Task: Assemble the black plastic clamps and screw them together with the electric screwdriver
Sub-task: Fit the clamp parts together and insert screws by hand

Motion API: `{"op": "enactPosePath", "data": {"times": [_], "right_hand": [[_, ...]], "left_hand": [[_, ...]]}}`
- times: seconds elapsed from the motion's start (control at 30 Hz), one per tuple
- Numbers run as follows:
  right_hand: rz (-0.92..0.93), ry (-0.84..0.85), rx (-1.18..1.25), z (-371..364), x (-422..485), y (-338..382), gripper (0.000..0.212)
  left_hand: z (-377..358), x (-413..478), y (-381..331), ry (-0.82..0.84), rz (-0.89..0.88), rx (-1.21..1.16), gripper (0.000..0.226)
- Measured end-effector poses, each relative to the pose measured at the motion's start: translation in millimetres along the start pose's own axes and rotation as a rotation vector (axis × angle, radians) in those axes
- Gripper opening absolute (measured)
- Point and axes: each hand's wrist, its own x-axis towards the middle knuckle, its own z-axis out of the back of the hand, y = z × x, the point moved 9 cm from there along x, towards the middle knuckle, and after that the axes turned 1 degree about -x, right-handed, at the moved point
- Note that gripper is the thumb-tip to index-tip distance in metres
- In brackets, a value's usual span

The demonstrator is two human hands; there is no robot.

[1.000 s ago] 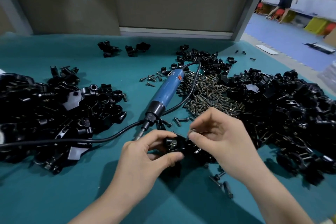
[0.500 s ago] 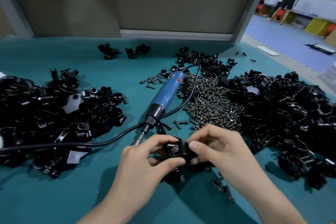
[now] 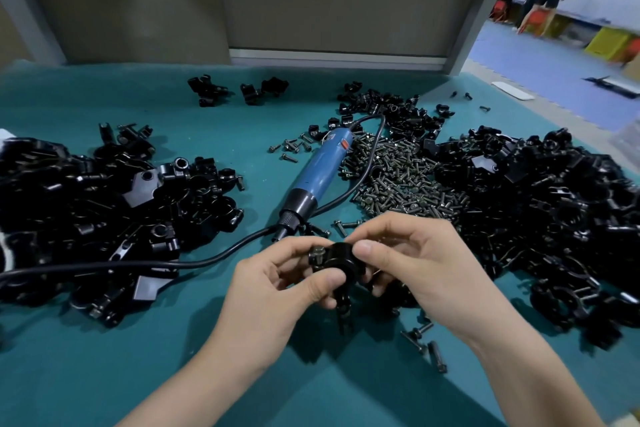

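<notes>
Both hands pinch one black clamp (image 3: 337,258) just above the tabletop (image 3: 104,374) — left hand (image 3: 277,282) from below, right hand (image 3: 412,263) from the side. A screw (image 3: 317,251) seems seated, likely undriven. Next: free one hand for the electric screwdriver (image 3: 317,180) lying just beyond.

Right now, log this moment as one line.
clamp: screw sits in it | left hand: grips clamp | right hand: pinches clamp | screwdriver: on table, untouched
</notes>
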Motion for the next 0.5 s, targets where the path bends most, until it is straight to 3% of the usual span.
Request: {"op": "enactPosePath", "data": {"times": [0.1, 0.3, 0.5], "right_hand": [[0.066, -0.040, -0.116, 6, 3, 8, 0.005], [0.100, -0.042, -0.055, 5, 5, 11, 0.003], [0.090, -0.009, -0.004, 3, 4, 5, 0.018]], "left_hand": [[-2, 0, 4, 0.002, 0.047, -0.056, 0.030], [-1, 0, 10, 0.005, 0.106, -0.106, 0.032], [-5, -2, 17, 0.042, 0.174, -0.204, 0.026]]}}
